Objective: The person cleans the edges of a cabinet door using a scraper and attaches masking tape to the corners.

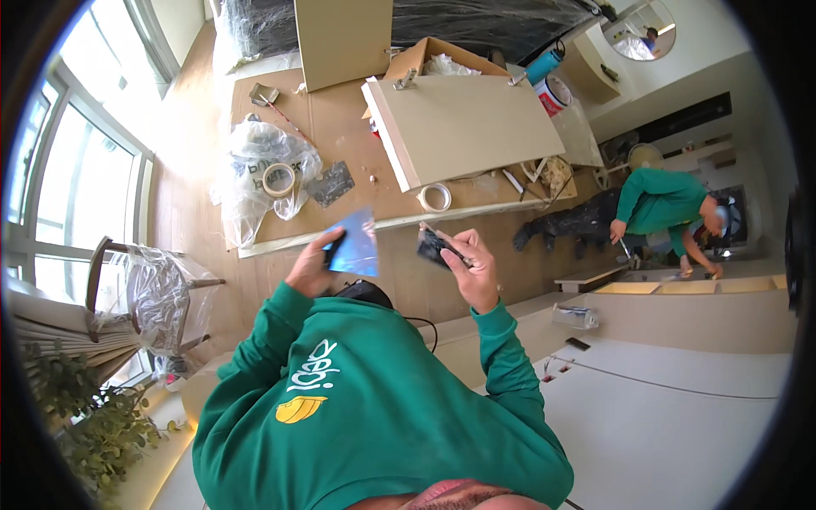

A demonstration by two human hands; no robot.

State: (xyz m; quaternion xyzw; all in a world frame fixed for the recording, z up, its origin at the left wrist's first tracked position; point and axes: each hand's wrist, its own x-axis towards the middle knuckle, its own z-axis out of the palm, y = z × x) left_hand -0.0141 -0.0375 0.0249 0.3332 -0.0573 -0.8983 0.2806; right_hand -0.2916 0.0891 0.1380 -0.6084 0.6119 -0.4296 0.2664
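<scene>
My left hand is closed around the dark handle of a wide putty knife, whose flat blade shines blue. In my right hand, thumb and fingers pinch a small black object with a ragged-looking edge; its kind is not clear. The two hands are apart, in front of my green sweatshirt, near the edge of a cardboard-covered table. Just beyond them on that table lie a roll of masking tape and a grey smeared plate.
A beige cabinet door with hinges lies on the table. Nearby are a plastic bag with another tape roll, and a cardboard box. At right a co-worker in green bends over. A plastic-wrapped chair stands left.
</scene>
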